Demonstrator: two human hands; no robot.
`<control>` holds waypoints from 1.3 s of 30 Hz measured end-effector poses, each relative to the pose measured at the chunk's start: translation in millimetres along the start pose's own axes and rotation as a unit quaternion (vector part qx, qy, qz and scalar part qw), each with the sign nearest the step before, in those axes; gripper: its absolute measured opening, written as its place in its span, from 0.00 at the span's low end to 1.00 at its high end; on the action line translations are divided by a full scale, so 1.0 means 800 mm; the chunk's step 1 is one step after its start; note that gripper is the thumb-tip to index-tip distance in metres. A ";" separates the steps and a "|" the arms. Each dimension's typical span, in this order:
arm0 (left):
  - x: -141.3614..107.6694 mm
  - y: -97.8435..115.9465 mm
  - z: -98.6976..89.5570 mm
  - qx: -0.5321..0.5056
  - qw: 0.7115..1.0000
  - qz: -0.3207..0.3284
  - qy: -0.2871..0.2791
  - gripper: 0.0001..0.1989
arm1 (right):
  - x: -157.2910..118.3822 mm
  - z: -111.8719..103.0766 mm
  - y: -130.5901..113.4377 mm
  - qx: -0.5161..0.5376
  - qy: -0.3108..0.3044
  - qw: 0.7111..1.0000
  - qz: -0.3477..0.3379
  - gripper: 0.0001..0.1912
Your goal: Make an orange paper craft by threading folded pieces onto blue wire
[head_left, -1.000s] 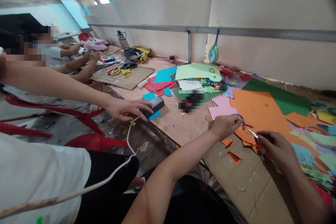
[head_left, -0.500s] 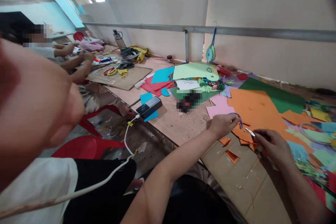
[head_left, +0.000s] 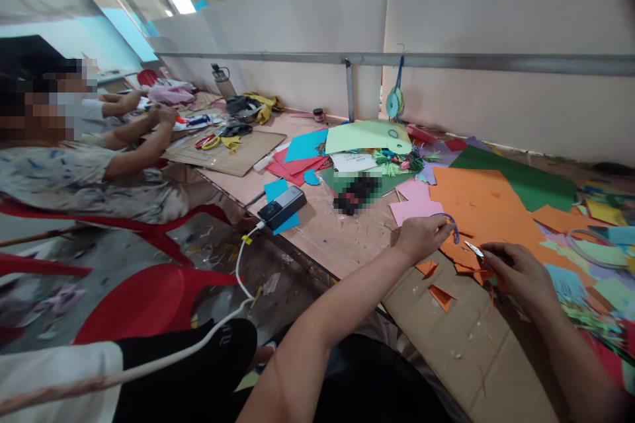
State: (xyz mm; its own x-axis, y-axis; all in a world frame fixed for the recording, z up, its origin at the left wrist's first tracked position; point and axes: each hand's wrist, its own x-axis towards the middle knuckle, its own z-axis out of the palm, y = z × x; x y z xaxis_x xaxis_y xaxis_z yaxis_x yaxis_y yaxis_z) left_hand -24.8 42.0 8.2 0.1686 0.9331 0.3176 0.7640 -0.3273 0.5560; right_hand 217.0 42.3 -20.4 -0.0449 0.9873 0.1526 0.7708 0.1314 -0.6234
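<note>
Between the fingertips of my left hand (head_left: 424,236) is a blue cord (head_left: 452,223), which curves over the orange paper. My right hand (head_left: 520,271) is closed around small metal snips (head_left: 473,249), their pointed blades facing left toward the cord. The tips are near the cord but apart from it. Under and beside both hands lies a large orange sheet (head_left: 481,201) with cut edges. A folded orange scrap (head_left: 441,297) rests on brown cardboard (head_left: 461,344) in front of my hands.
A power bank (head_left: 282,206) with a white cable (head_left: 240,264) sits near the table edge. Coloured papers, tassels (head_left: 404,160) and a tape roll (head_left: 595,248) lie around. Other people sit at the far left, near red chairs (head_left: 143,297).
The large blurred skin-coloured shape at the left has gone from view, uncovering a seated person and red chairs. My hands have barely moved and still hold the cord and snips.
</note>
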 end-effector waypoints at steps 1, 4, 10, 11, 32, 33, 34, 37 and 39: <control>0.000 0.001 -0.001 0.001 1.000 -0.002 -0.001 0.17 | 0.000 0.000 0.000 0.012 -0.011 1.000 0.004 0.22; -0.001 0.001 -0.002 0.001 1.000 -0.007 -0.002 0.17 | -0.001 -0.001 -0.002 0.059 -0.028 0.998 0.019 0.20; -0.001 0.002 -0.002 0.001 1.000 -0.007 -0.003 0.17 | -0.003 -0.001 -0.008 0.084 -0.030 0.995 0.032 0.19; -0.001 0.002 -0.002 0.001 1.000 -0.009 -0.003 0.17 | -0.003 -0.001 -0.007 0.084 -0.030 0.996 0.031 0.19; -0.001 0.003 -0.003 0.009 1.000 -0.015 -0.008 0.18 | -0.001 0.000 -0.003 0.067 -0.023 0.997 0.009 0.18; -0.002 0.003 -0.003 0.011 1.000 -0.016 -0.009 0.18 | -0.001 0.001 -0.001 0.068 -0.024 0.997 0.010 0.18; -0.002 0.004 -0.004 0.012 1.000 -0.016 -0.008 0.18 | -0.001 0.002 0.002 0.070 -0.025 0.997 0.007 0.18; -0.002 0.005 -0.006 0.011 1.000 -0.010 -0.007 0.18 | 0.000 0.005 0.009 0.070 -0.020 0.997 -0.002 0.18; -0.003 0.005 -0.007 0.009 1.000 -0.004 -0.009 0.18 | 0.000 0.005 0.011 0.070 -0.018 0.997 -0.004 0.18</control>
State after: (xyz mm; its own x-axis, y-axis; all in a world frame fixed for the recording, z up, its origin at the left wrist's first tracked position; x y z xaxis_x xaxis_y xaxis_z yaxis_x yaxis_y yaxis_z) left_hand -25.4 37.9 14.0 0.1724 0.9385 0.2990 0.7768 -0.3162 0.5446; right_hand 221.2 43.9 -29.3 -0.0753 0.9885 0.1308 0.6740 0.1472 -0.7240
